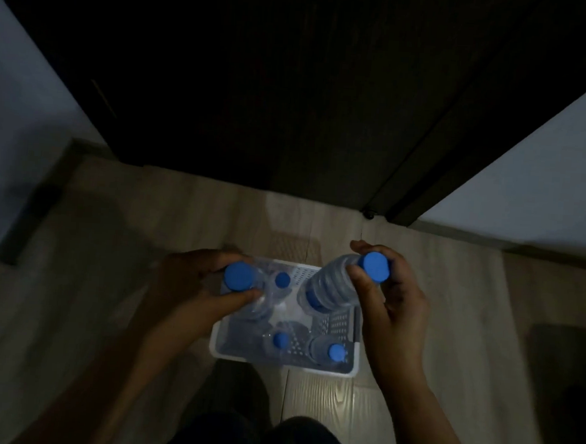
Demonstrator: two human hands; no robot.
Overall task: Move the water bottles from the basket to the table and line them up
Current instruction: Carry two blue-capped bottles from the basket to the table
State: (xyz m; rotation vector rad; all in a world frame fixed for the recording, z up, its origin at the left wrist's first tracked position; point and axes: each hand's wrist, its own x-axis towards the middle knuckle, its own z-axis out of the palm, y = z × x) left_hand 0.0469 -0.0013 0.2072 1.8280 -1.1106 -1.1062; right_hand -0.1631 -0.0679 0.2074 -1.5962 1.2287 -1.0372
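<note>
Both forearms reach down over the white basket [283, 362]. The left hand [191, 284] curls its fingers round the neck of the upright bottle [238, 276] at the far-left corner. The right hand [394, 307] grips the tilted bottle [328, 289] just under its cap, above the far-right corner.

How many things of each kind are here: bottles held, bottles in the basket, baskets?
Held bottles: 2, left bottle in left hand, right bottle in right hand.
Basket bottles, caps showing: 3.
Basket: 1.
Total: 6. A blue patch under the right bottle may be one more.
</note>
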